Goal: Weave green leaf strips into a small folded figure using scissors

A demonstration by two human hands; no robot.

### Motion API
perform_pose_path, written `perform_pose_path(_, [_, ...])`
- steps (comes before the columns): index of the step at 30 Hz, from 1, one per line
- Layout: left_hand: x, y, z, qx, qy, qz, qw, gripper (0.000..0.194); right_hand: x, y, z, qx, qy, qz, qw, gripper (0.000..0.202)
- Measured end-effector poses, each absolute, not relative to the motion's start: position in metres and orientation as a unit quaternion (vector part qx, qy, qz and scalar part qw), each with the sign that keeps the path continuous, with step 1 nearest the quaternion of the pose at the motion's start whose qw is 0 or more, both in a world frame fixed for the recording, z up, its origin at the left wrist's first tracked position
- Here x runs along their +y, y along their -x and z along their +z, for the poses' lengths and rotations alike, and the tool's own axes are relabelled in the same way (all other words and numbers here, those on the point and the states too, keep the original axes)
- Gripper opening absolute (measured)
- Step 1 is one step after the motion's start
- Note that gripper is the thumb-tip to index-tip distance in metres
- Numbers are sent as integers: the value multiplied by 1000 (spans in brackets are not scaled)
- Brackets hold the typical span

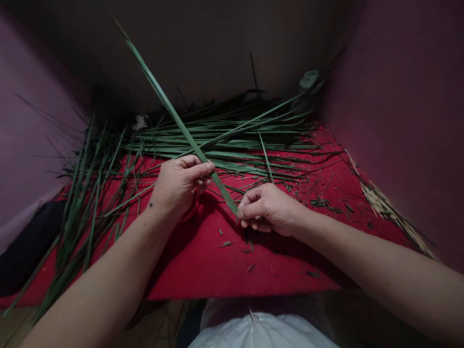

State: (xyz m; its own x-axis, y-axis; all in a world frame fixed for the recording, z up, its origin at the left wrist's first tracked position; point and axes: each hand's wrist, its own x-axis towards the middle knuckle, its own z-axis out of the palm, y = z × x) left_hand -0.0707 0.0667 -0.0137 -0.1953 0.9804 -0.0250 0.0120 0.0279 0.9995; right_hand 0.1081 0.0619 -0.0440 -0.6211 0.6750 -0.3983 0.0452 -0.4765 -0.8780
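Observation:
A long narrow green leaf (174,113) slants across the view, its thin tip up at the far left. My left hand (181,181) is closed around its lower part, thumb pressed on top. My right hand (266,208) pinches the leaf's bottom end between thumb and fingertips. Beneath my left fingers shows a red, shiny loop (192,205) that looks like a handle; the rest of it is hidden, and whether the hand holds it I cannot tell. Both hands are over a red-covered table (210,270).
Many long green leaves (232,137) lie across the table's back, with more (83,193) hanging over its left side. Cut bits (326,205) are scattered at the right, near thin pale sticks (384,203). A whitish container (309,79) stands at the back right. Walls close both sides.

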Motion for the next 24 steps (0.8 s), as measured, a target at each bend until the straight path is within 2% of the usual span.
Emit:
perform_pose_path(4, [66, 71, -15, 538, -441, 513, 502, 18, 61, -108, -42, -455, 396, 768, 215, 8])
perform_pose_path(11, [59, 63, -19, 537, -514, 371, 557, 22, 67, -110, -47, -477, 385, 747, 260, 8])
perform_pose_path(18, [59, 61, -26, 528, -524, 364, 561, 20, 67, -111, -47, -498, 373, 713, 324, 3])
perform_pose_path(24, [55, 57, -29, 528, -545, 355, 546, 19, 67, -110, -46, -541, 439, 644, 317, 3])
